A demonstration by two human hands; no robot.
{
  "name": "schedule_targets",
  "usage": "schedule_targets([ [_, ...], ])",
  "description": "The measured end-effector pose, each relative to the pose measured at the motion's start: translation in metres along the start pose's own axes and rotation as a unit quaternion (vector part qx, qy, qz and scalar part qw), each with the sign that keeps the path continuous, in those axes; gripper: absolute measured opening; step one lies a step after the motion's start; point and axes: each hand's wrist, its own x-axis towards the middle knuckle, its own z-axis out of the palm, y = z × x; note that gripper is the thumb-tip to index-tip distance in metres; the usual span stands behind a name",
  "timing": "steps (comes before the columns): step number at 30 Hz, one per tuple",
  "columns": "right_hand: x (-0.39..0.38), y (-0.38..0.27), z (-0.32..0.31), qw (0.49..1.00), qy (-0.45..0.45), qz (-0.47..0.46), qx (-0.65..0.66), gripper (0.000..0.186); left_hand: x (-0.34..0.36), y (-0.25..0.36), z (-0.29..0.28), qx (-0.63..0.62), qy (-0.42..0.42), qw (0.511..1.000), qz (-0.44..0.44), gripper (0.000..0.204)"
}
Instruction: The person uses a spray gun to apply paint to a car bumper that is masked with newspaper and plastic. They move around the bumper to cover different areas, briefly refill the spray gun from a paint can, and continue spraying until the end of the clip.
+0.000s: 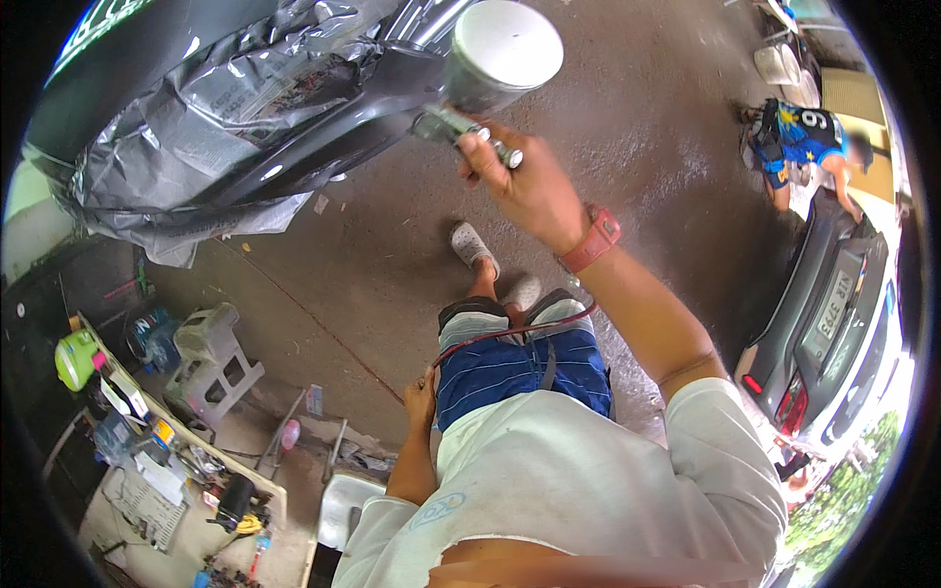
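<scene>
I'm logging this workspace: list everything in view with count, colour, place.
spray gun: 1, metallic, upper centre
cup: 1, white, on spray gun
car part: 1, dark, upper left
covering sheets: uncounted, silvery, on car part
hose: 1, red, centre
stool: 1, grey, left
container: 1, green, left
cluttered table: 1, beige, lower left
car: 1, grey, right
co-worker: 1, blue top, by car
shirt: 1, white, lower centre
shorts: 1, blue, centre
clogs: 2, grey, centre
wristband: 1, red, centre-right
right grip: 1, on spray gun
left grip: 1, at hose
</scene>
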Motion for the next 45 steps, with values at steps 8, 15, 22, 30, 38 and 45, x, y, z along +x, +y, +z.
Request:
schedule_targets([
  [8, 0.058, -0.032, -0.054, 0.995, -0.052, 0.068, 0.049, 0.064, -0.056, -0.009, 0.079, -0.100, 0.015, 0.995, -0.028, 0.073],
  [15, 0.066, -0.058, -0.115, 0.998, 0.046, 0.033, 0.009, 0.059, -0.115, -0.002, 0.183, -0.132, 0.069, 0.988, -0.040, 0.073],
  [22, 0.085, -0.035, -0.102, 0.978, -0.171, 0.033, 0.111, 0.066, -0.165, 0.029, 0.307, -0.309, 0.076, 0.941, -0.118, 0.071],
  [30, 0.198, 0.035, -0.170, 0.988, -0.097, 0.046, -0.114, 0.075, -0.126, 0.127, 0.309, -0.238, 0.030, 0.969, -0.049, 0.080],
  [38, 0.306, 0.075, -0.320, 0.986, 0.029, 0.039, -0.162, 0.071, -0.081, 0.329, 0.293, -0.067, -0.005, 0.997, 0.048, 0.080],
  [45, 0.422, 0.120, -0.435, 0.982, 0.051, -0.002, -0.180, 0.066, -0.052, 0.493, 0.346, -0.048, 0.032, 0.990, 0.127, 0.078],
])
